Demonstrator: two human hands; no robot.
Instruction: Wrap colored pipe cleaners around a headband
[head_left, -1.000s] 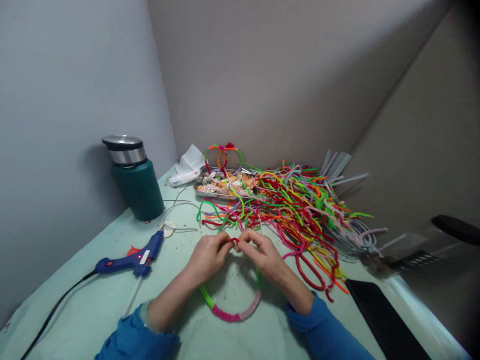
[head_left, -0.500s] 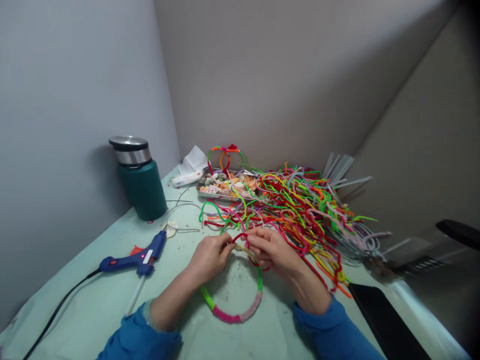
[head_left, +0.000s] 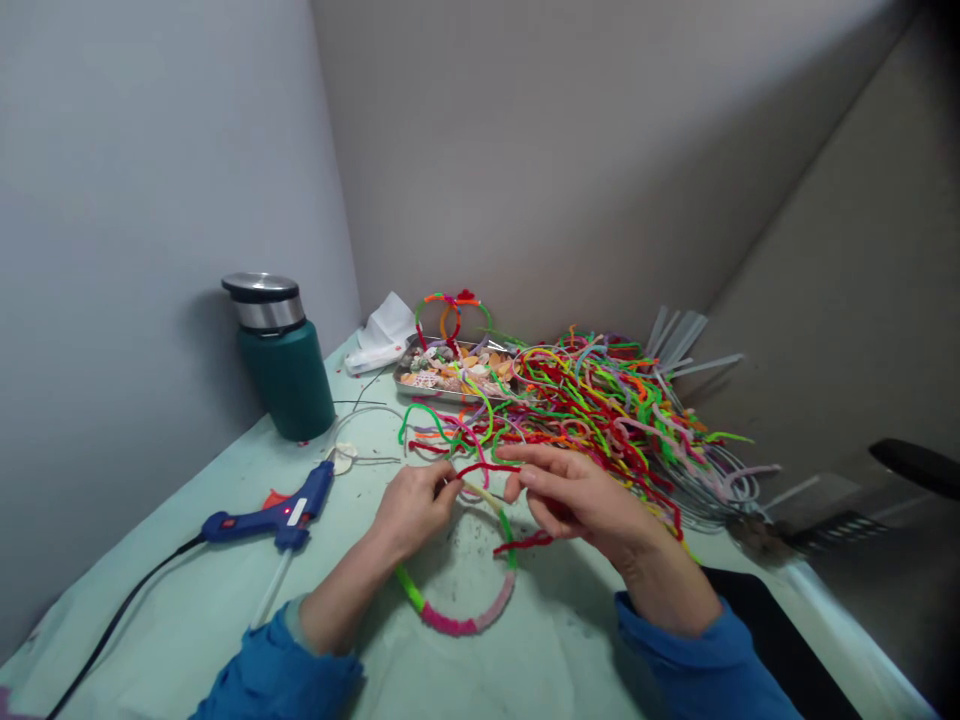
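A hoop [head_left: 448, 626] wrapped in green, hot pink and pale pink fuzzy sections stands before me, with a bare pale stretch near its top. My left hand [head_left: 420, 508] is closed at the hoop's top left, pinching it with one end of a red pipe cleaner [head_left: 484, 467]. From there the red pipe cleaner runs across to my right hand [head_left: 581, 500], which holds it loosely, index finger stretched out. Its tail comes out below my right palm and crosses the hoop's right side. The part inside my right hand is hidden.
A blue glue gun [head_left: 289, 515] with a lit red light and a green flask [head_left: 287, 380] are at left. Behind are a metal tray [head_left: 450, 393] of small decorations, finished hoops [head_left: 437, 297], and a heap of pipe cleaners [head_left: 600, 400]. A black flat object [head_left: 780, 640] lies at right.
My right hand has moved away to the right from my left, drawing the red pipe cleaner out between them. My left hand stays at the hoop's top, and the hoop has shifted slightly left.
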